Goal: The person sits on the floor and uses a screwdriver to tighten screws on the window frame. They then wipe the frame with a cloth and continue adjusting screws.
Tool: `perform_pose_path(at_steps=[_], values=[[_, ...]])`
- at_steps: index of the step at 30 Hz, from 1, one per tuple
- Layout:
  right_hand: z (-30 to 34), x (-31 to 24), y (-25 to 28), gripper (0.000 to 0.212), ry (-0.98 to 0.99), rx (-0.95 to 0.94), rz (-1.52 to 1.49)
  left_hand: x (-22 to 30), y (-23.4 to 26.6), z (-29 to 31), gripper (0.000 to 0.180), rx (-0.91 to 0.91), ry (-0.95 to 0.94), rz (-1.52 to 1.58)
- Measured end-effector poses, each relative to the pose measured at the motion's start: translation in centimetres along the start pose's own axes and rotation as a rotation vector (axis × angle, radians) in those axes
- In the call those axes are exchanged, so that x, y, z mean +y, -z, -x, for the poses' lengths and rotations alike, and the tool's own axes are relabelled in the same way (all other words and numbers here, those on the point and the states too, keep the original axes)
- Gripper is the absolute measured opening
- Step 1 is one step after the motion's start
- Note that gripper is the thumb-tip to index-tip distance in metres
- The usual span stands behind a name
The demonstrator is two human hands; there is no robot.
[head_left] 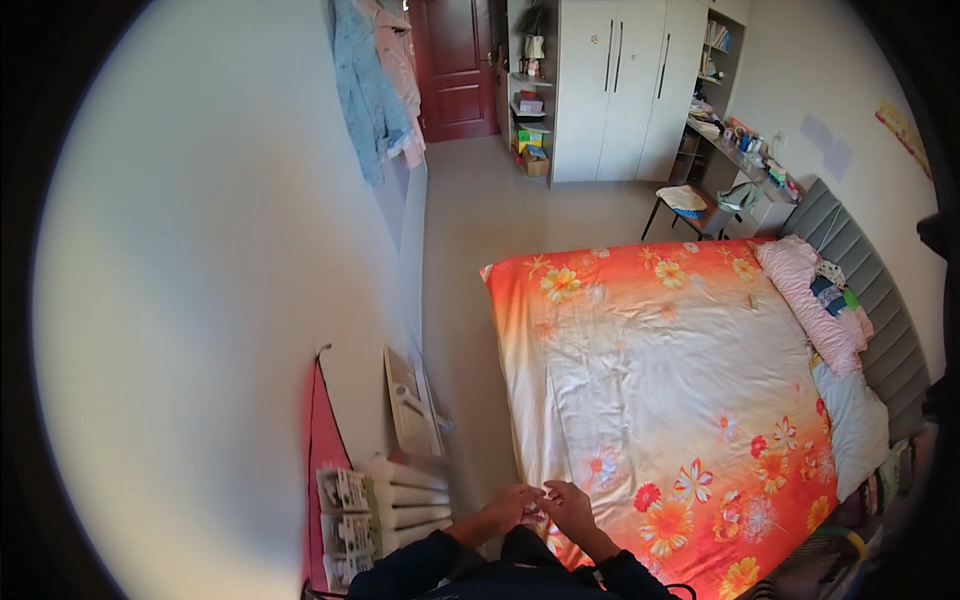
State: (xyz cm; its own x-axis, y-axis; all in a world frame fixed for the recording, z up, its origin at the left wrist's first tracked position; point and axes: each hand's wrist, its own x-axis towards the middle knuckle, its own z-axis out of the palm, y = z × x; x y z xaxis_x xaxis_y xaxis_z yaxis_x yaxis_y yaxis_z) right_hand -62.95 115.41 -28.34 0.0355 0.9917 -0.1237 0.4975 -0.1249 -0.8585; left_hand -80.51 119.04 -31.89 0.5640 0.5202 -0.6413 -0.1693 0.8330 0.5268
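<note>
My left hand (510, 507) and my right hand (571, 508) meet in front of my body, beside the near left edge of the bed. Fingers and thumbs are drawn in toward each other in a pinch. A small pinkish patch shows between the hands, too small to name. Under and beyond them spreads a bedsheet (660, 360) in orange and cream, printed with large flowers and lying with some wrinkles. Whether the fingers touch the sheet I cannot tell.
Pillows (815, 300) lie against the grey headboard (905, 350). A chair (695, 210) stands by the cluttered desk (745, 155). White wardrobe (610, 90) and red door (455, 70) are at the back. Jackets (370, 90) hang on the left wall, above leaning white panels (408, 405).
</note>
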Motion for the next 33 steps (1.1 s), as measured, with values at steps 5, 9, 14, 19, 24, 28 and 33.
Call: perform_pose_path(at_steps=[5,9,14,19,24,28,33], values=[[-9.5,-0.9,-0.4,0.028,-0.033,-0.179,-0.164,7.8,2.4,-4.3,0.032,-0.040,0.029,-0.023],[-19.3,-2.6,-0.1,0.026,-0.039,-0.288,-0.156,15.8,4.4,-7.4,0.035,0.023,0.053,-0.049],[-29.6,-4.9,1.0,0.030,-0.038,-0.243,-0.197,24.8,5.5,-11.4,0.035,-0.046,-0.087,0.033],[-39.5,-4.5,0.3,0.026,-0.159,-0.227,-0.319,32.9,7.6,-17.0,0.030,0.020,-0.110,0.056],[-51.3,-4.8,-1.7,0.025,-0.180,-0.155,-0.443,42.6,12.3,-25.4,0.027,-0.042,-0.096,0.012],[-62.9,-5.2,-2.4,0.027,-0.281,-0.154,-0.540,53.8,16.6,-31.5,0.027,0.094,-0.037,0.068],[-77.6,-2.0,-1.7,0.030,-0.164,-0.042,-0.031,71.8,21.4,-35.0,0.025,0.082,-0.132,-0.037]])
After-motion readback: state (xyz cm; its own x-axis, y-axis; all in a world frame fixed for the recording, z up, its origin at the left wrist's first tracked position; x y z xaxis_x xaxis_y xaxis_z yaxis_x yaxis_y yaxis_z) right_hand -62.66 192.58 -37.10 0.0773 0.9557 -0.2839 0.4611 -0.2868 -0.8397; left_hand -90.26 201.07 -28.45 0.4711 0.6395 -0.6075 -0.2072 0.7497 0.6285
